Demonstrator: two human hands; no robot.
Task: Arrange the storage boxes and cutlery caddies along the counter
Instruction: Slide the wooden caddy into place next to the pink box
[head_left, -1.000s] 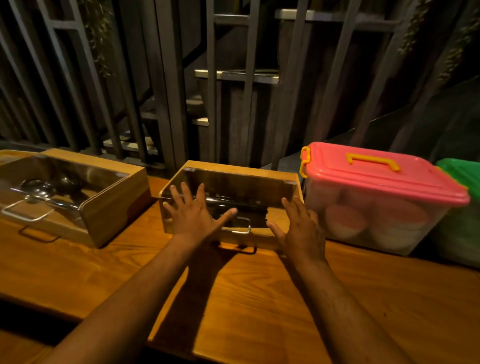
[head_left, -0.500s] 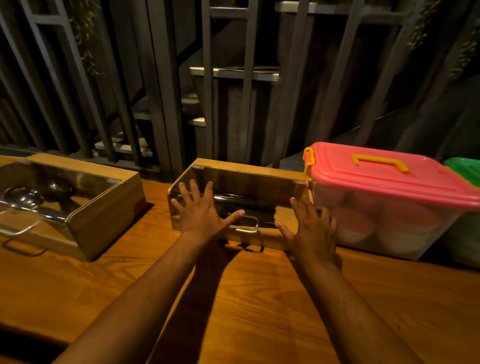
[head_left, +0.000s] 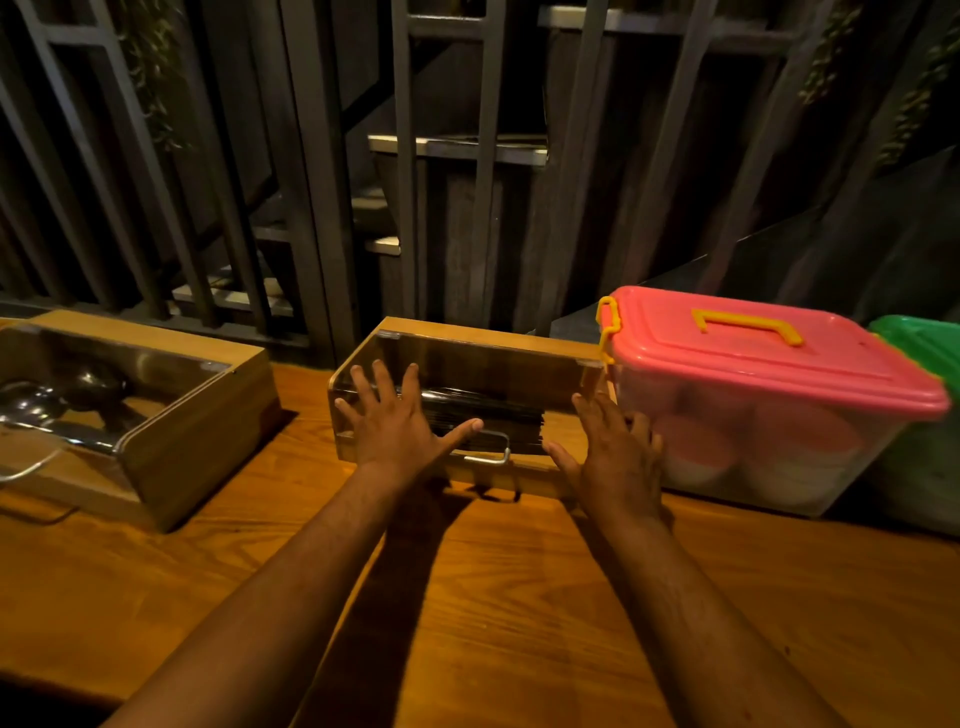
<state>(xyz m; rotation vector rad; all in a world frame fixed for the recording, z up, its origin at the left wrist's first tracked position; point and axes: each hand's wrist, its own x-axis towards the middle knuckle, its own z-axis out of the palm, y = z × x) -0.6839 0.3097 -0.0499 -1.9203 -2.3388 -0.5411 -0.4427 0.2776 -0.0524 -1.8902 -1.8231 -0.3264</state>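
A wooden cutlery caddy (head_left: 483, 338) with a clear sloped lid and a small metal handle sits at the back middle of the wooden counter (head_left: 519, 597). My left hand (head_left: 400, 421) lies flat on the left of its lid, fingers spread. My right hand (head_left: 613, 452) rests with fingers apart against the caddy's right front, beside a clear storage box with a pink lid (head_left: 769, 358) and yellow handle. The caddy's right end touches that box. A second wooden caddy (head_left: 192, 441) with spoons inside stands at the left.
A green-lidded box (head_left: 930, 343) shows at the far right edge, behind the pink one. Dark metal railings and stairs rise right behind the counter's back edge. Bare counter wood stretches in front of the boxes.
The middle caddy has slid back and right until it meets the pink-lidded box, with both hands staying flat on it.
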